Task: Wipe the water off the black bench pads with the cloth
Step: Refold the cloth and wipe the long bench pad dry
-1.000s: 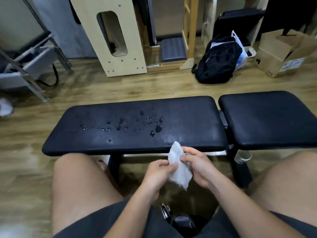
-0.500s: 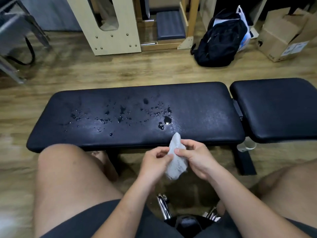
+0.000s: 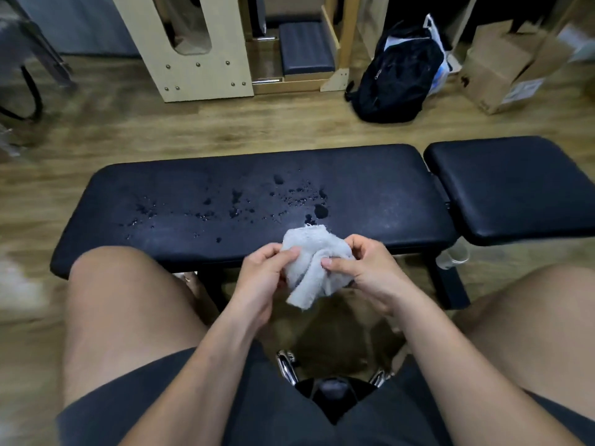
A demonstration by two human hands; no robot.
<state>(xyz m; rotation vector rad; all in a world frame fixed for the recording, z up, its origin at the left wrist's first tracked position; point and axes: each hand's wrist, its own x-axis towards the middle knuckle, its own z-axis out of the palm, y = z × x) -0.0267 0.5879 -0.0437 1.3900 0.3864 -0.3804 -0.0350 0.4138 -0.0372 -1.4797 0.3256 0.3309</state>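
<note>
Both hands grip the cloth [image 3: 314, 265] just in front of the long bench pad's [image 3: 370, 188] near edge: the left hand [image 3: 262, 278] pinches one bunched side, the right hand [image 3: 365, 275] pinches the other between thumb and fingers. Water drops [image 3: 257, 204] lie scattered across the pad's middle, unwiped, while the short pad [image 3: 515, 185] to the right looks dry. Judging by this, the cloth is being readied, and next it must be pressed flat onto the drops and swept across.

Water drops [image 3: 257, 204] lie on the long pad [image 3: 370, 188] — short pad [image 3: 515, 188] right, backpack [image 3: 396, 72] behind.
</note>
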